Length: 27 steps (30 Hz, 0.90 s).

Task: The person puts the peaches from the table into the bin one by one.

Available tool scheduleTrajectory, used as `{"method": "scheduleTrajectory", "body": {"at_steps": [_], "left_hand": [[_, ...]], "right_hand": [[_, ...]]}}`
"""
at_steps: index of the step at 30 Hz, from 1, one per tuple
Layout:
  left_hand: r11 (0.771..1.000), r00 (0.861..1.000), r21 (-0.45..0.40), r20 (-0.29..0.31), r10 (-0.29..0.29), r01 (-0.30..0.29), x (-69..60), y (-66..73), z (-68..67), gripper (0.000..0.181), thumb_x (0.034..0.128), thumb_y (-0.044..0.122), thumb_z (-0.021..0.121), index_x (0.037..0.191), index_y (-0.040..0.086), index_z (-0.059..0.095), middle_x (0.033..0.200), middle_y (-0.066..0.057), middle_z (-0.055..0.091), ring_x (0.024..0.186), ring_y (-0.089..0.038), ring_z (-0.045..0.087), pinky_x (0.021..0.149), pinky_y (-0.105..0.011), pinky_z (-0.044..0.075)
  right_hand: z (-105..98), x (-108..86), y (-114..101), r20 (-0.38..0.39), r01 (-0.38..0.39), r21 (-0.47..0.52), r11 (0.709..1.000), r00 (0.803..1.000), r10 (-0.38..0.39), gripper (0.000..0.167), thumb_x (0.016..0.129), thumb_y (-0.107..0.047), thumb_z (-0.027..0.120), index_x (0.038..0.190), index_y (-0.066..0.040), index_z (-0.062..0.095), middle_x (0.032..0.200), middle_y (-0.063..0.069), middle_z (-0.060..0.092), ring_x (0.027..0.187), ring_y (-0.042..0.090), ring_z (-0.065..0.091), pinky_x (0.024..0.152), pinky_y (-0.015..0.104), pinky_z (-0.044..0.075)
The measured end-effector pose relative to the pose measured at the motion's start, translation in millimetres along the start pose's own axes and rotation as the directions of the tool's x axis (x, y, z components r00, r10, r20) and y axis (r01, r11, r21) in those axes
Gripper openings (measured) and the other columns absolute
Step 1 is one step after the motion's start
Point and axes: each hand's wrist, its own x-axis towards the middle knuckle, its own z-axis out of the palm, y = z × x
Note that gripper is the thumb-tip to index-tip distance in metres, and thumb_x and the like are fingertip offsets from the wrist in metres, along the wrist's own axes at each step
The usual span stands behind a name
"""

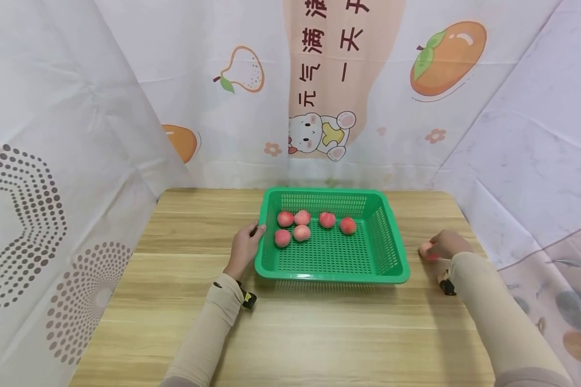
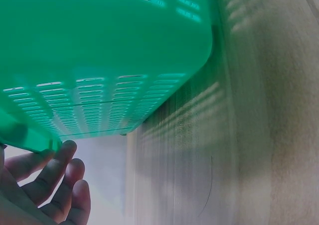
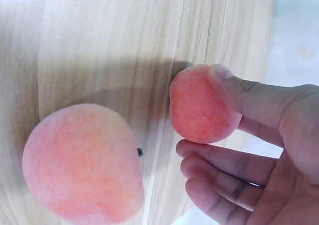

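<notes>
A green plastic basket with slotted sides stands on the wooden table, several pink-red peaches lying in its left and back part. My left hand holds the basket's left rim, thumb on top; in the left wrist view its fingers curl under that rim. To the right of the basket, my right hand pinches a peach between thumb and fingers, at or just above the tabletop. Another peach, with a small dark stem, lies close to that hand, mostly hidden under the wrist in the head view.
The wooden table runs beneath both forearms. Printed cloth hangs behind it and at both sides. A dark wrist strap with a small device sits on the left wrist.
</notes>
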Motion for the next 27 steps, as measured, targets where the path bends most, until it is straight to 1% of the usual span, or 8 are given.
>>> {"method": "scheduleTrajectory", "body": {"at_steps": [8,10,15,18,21,27], "left_hand": [[1.000,1.000,-0.006,0.000,0.000,0.000,-1.4,1.2,0.3,0.049,0.1005,0.040,0.051,0.139,0.009,0.055,0.135,-0.015,0.060,0.120,-0.031,0.060,0.098,-0.047,0.049],[1.000,1.000,-0.009,0.003,-0.002,0.002,-1.4,1.0,0.3,0.049,0.1005,0.040,0.051,0.139,0.009,0.055,0.134,-0.015,0.061,0.119,-0.030,0.060,0.098,-0.047,0.049],[1.000,1.000,-0.002,0.008,0.006,-0.006,-0.1,0.4,-0.2,0.050,0.1007,0.042,0.049,0.139,0.010,0.055,0.134,-0.015,0.061,0.118,-0.030,0.061,0.097,-0.047,0.049],[1.000,1.000,-0.008,0.005,0.009,-0.009,0.7,0.6,-0.4,0.051,0.1005,0.042,0.050,0.139,0.009,0.054,0.134,-0.015,0.061,0.120,-0.031,0.060,0.098,-0.047,0.049],[1.000,1.000,-0.016,0.005,0.011,-0.011,0.7,0.9,-0.8,0.051,0.1005,0.041,0.050,0.139,0.009,0.054,0.135,-0.015,0.060,0.121,-0.031,0.059,0.099,-0.047,0.048],[1.000,1.000,-0.011,0.002,0.016,-0.016,-0.9,0.9,-1.3,0.049,0.1003,0.041,0.051,0.137,0.009,0.057,0.131,-0.015,0.063,0.117,-0.031,0.061,0.097,-0.047,0.049]], "right_hand": [[3.4,1.5,8.0,0.029,-0.023,0.053,0.998,0.999,0.022,0.070,0.086,-0.040,0.069,0.129,0.013,0.053,0.132,0.039,0.049,0.118,0.056,0.047,0.094,0.061,0.043],[4.4,2.7,10.4,0.049,-0.040,0.080,0.996,0.998,0.036,0.072,0.086,-0.041,0.069,0.131,0.013,0.050,0.134,0.040,0.046,0.119,0.057,0.046,0.094,0.062,0.043],[3.6,2.4,12.9,0.058,-0.060,0.117,0.991,0.997,0.053,0.078,0.086,-0.046,0.069,0.133,0.012,0.048,0.136,0.042,0.041,0.119,0.057,0.044,0.095,0.062,0.043],[1.3,0.2,11.5,0.050,-0.055,0.119,0.991,0.998,0.050,0.078,0.086,-0.046,0.068,0.133,0.013,0.047,0.136,0.042,0.042,0.119,0.057,0.045,0.094,0.061,0.044],[-0.3,-1.7,10.4,0.049,-0.050,0.122,0.991,0.998,0.045,0.075,0.087,-0.042,0.067,0.133,0.013,0.047,0.136,0.042,0.041,0.118,0.057,0.045,0.092,0.060,0.045],[-2.4,-6.1,9.2,0.038,-0.043,0.133,0.990,0.999,0.038,0.074,0.089,-0.041,0.065,0.135,0.013,0.045,0.137,0.042,0.040,0.121,0.059,0.042,0.095,0.063,0.042]]}}
